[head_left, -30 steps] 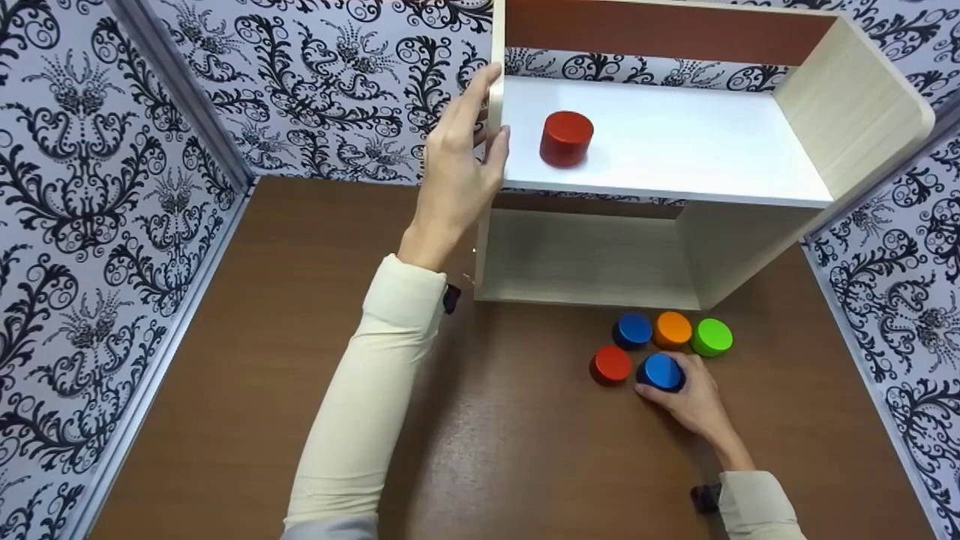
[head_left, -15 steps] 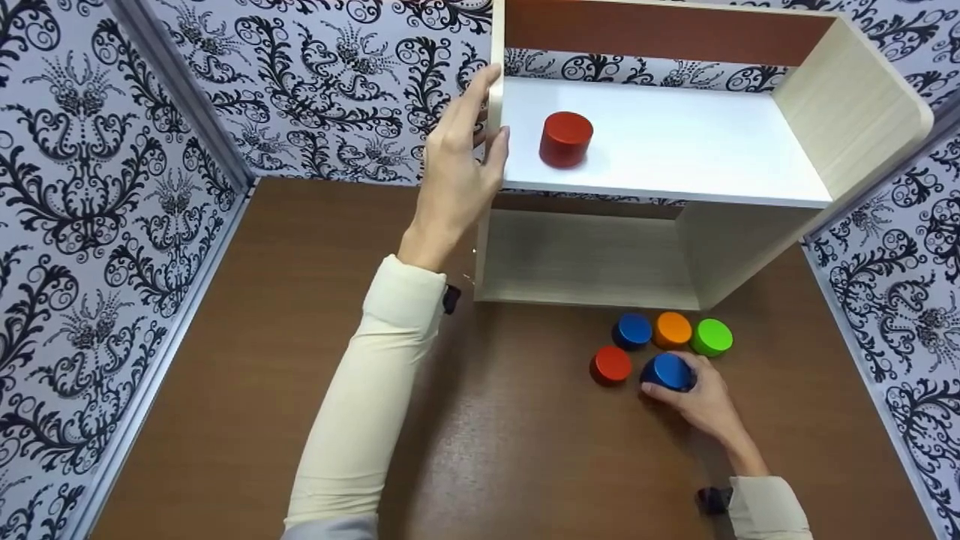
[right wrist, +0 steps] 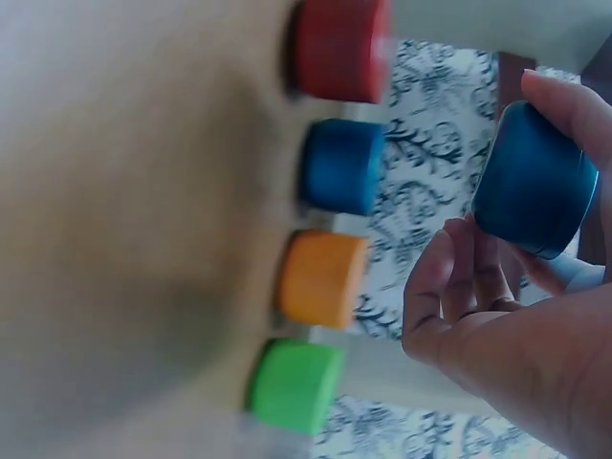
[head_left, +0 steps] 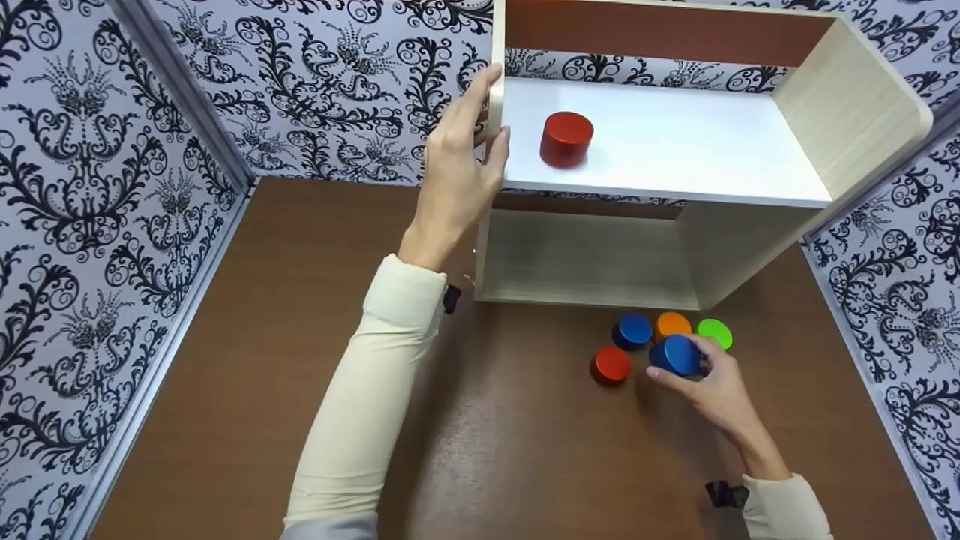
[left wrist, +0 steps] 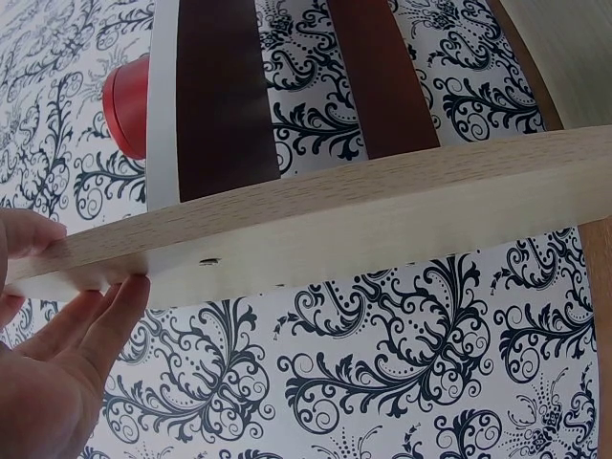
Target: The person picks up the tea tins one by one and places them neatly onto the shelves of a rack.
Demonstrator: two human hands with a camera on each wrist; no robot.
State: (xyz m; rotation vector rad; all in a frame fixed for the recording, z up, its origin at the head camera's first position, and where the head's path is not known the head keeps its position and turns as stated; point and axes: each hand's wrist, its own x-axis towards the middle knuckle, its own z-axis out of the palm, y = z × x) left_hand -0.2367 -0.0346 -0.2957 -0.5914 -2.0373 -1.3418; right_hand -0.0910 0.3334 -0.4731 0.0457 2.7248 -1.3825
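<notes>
My left hand (head_left: 452, 169) grips the left side panel (left wrist: 335, 225) of a small two-level shelf unit, thumb on one face and fingertips on the other. On the white upper shelf (head_left: 697, 142) a red cylinder (head_left: 566, 140) stands upright near that panel. My right hand (head_left: 721, 394) holds a shiny blue cylinder (right wrist: 537, 179) between thumb and fingers, raised off the brown surface and slightly tilted. In the head view it overlaps the orange cylinder (head_left: 671, 325). Close by stand a second blue cylinder (head_left: 633, 330), a red one (head_left: 611, 364) and a green one (head_left: 715, 332).
The shelf unit's lower compartment (head_left: 592, 259) opens toward me, just behind the row of cylinders. Its right side panel (head_left: 855, 112) rises at the back right. Patterned walls (head_left: 97, 247) close in the brown surface (head_left: 300, 300) at the left, back and right.
My right hand has lifted the blue cylinder off the surface and moved it slightly right and toward the shelf unit. The left hand has stayed on the side panel.
</notes>
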